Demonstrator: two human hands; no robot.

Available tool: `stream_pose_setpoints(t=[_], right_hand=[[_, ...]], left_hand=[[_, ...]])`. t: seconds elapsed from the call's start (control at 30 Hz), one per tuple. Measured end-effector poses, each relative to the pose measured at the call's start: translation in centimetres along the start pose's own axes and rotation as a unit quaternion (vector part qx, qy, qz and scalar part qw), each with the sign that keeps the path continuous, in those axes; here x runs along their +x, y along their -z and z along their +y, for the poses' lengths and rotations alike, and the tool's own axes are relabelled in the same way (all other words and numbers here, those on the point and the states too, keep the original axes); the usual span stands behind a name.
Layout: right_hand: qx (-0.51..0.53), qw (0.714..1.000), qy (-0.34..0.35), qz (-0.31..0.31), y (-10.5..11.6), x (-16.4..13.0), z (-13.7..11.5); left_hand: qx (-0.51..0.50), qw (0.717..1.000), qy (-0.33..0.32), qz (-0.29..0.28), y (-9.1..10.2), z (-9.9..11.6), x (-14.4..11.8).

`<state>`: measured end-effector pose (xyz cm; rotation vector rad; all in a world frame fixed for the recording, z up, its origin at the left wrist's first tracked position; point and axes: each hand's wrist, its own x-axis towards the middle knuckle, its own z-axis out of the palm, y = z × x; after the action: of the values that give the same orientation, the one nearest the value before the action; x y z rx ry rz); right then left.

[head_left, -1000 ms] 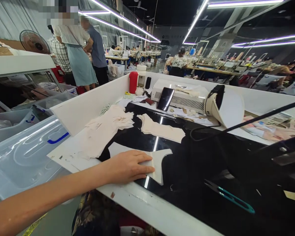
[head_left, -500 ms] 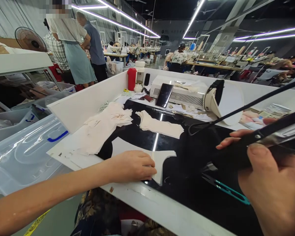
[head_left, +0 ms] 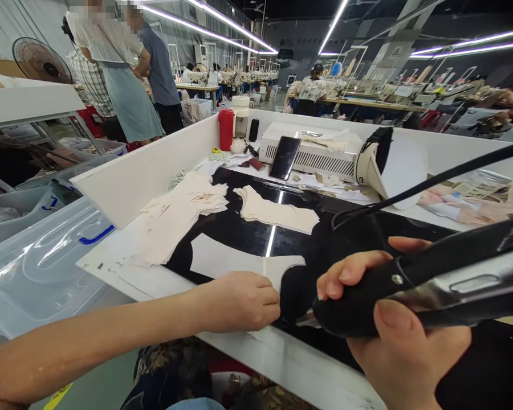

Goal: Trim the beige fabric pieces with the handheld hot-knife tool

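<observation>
My left hand (head_left: 239, 300) rests flat on the near edge of a white cut fabric piece (head_left: 226, 259) that lies on the glossy black work surface (head_left: 308, 250). My right hand (head_left: 393, 336) grips a black handheld tool (head_left: 444, 279) with a metal underside and a black cord (head_left: 431, 185). The tool's nose sits just right of my left fingers, close to the fabric's edge. Whether it touches the fabric is hidden.
A stack of cream fabric pieces (head_left: 177, 216) lies left, another piece (head_left: 277, 213) beyond. A phone (head_left: 284, 158) leans on a white machine (head_left: 316, 156). A red bottle (head_left: 226, 129), a white cone-shaped object (head_left: 389, 168) and a clear plastic bin (head_left: 43, 267) stand around. People stand at back left.
My right hand with the black tool has come in from the right and moved left toward the fabric, covering the teal snips. My left hand has slid slightly nearer on the piece.
</observation>
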<state>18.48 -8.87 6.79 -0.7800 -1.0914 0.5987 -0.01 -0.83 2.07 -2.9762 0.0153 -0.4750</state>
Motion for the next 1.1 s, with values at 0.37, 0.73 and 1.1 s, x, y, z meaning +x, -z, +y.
stream_pose_setpoints(t=[0.37,0.73,1.1], right_hand=[[0.038,0.999,0.009,0.001,-1.1,-0.3,0.4],[0.033,0.998,0.034,0.038,-1.8,-0.1,0.9],[0.002,0.998,0.03,0.053,-1.8,0.1,0.7]], left_hand=[[-0.07,0.994,0.07,0.041,-1.5,0.1,0.6],[-0.097,0.99,0.079,0.066,-1.5,0.1,0.8],[-0.113,0.988,0.07,0.083,-1.3,0.1,0.7]])
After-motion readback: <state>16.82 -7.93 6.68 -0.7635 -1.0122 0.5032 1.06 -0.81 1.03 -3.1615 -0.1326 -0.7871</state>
